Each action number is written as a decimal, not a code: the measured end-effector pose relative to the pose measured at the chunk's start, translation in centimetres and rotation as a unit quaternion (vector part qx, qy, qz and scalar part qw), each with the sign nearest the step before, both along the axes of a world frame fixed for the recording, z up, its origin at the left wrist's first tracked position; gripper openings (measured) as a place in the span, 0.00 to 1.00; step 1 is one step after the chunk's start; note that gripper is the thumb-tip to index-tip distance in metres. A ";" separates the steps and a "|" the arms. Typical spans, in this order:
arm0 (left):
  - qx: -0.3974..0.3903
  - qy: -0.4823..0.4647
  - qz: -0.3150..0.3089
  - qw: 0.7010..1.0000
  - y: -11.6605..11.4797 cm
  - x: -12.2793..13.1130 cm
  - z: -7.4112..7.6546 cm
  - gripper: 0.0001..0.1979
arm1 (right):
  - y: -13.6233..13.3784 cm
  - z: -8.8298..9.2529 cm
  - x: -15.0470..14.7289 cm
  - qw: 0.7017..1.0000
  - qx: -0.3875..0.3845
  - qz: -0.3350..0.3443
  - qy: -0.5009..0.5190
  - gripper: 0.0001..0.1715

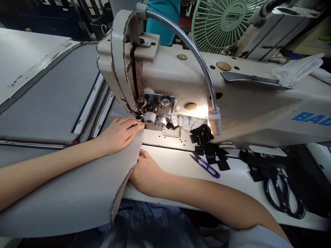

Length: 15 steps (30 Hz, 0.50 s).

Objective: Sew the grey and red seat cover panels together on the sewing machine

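Observation:
A large piece of grey fabric (85,186) runs under the head of an industrial sewing machine (165,75), its near part hanging over the table edge. On top of it, close by the needle area, my left hand (117,136) lies with fingers stretched toward the presser foot. My right hand (146,172) grips the fabric's right edge just below, its thumb on top and the other fingers hidden underneath. The needle and foot are mostly hidden behind the machine's fittings and my left fingertips.
Purple thread snips (207,166) lie beside several black fabric tabs (204,137). Dark-handled scissors (283,196) rest farther right. More grey panels (49,93) with white strips are at left. A bendable lamp (214,120) lights the machine; a green fan (219,26) stands behind.

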<state>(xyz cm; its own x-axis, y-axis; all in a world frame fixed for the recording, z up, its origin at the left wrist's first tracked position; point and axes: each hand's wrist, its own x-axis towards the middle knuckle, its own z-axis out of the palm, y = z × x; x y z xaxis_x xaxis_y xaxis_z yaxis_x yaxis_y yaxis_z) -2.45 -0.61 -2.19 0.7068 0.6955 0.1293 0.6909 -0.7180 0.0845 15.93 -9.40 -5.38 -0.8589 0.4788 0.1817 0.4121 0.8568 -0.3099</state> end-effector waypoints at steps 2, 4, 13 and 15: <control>-0.004 0.000 0.007 1.000 0.3 0.1 0.1 0.21 | 0.3 0.4 0.1 1.000 -0.009 0.005 -0.015 0.07; -0.009 -0.006 0.013 1.000 0.6 0.2 0.2 0.20 | 0.7 0.6 0.2 0.999 -0.018 0.002 -0.029 0.06; -0.026 -0.059 0.037 0.997 1.0 -0.4 -0.7 0.21 | 1.1 0.9 0.2 0.999 -0.027 -0.007 -0.033 0.06; -0.032 -0.073 0.023 0.997 1.0 -0.6 -0.6 0.23 | 0.7 1.3 0.3 0.999 -0.014 -0.020 -0.024 0.07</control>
<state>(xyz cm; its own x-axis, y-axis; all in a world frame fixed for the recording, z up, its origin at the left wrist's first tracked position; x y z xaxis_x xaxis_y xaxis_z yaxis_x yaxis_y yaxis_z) -3.07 0.37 -2.77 0.6514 0.7363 0.1831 0.6994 -0.6763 0.2313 16.21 -8.66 -4.04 -0.8463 0.5174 0.1270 0.4606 0.8304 -0.3136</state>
